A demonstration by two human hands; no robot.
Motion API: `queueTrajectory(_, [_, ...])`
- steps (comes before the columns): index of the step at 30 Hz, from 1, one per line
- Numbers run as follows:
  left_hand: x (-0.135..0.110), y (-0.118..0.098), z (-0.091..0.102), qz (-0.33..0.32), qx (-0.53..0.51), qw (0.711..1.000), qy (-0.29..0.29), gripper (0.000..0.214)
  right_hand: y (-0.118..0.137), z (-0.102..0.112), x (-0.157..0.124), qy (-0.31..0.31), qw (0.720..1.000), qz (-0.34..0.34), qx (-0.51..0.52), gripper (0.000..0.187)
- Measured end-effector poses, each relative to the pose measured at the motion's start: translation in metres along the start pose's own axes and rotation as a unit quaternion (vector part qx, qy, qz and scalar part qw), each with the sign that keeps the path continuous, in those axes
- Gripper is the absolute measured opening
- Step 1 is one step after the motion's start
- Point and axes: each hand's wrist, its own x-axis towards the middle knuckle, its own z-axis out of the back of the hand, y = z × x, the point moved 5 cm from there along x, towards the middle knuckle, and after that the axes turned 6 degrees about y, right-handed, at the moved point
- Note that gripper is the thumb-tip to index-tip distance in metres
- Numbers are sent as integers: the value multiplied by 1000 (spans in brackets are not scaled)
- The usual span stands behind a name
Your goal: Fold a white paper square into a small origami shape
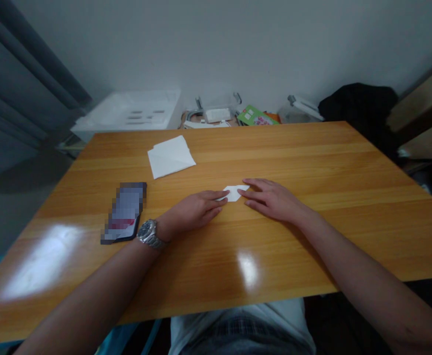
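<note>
A small folded piece of white paper (234,194) lies flat on the wooden table (293,158), its ends narrowing to points. From the left, my left hand (196,209) rests on it with the fingertips, the fingers stretched out. My right hand (270,198) lies across from it with fingers spread, its fingertips touching the paper's right end. Neither hand has its fingers wrapped round the paper. The fingertips cover parts of both ends. A metal watch (150,233) sits on my left wrist.
Left of my hands lies a phone (127,212), its screen blurred out. Beyond it are loose white sheets (171,157). Behind the table's far edge stand a white plastic tub (127,111), a green booklet (256,116) and a black cloth or bag (358,106).
</note>
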Motion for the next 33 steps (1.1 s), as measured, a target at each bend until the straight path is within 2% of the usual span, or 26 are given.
queueTrajectory(10, [6, -2, -2, 21, 22, 998, -48, 33, 0, 1, 2, -16, 999, 34, 17, 41])
queueTrajectory(17, [7, -3, 2, 3, 31, 997, -75, 29, 1, 3, 3, -44, 996, 59, 58, 31])
queueTrajectory(28, [2, 1, 1, 14, 9, 998, -68, 32, -2, 0, 2, -35, 995, 33, 82, 31])
queueTrajectory(33, [4, -2, 3, -4, 12, 998, -66, 31, -6, -1, 2, -39, 996, 33, 69, 34])
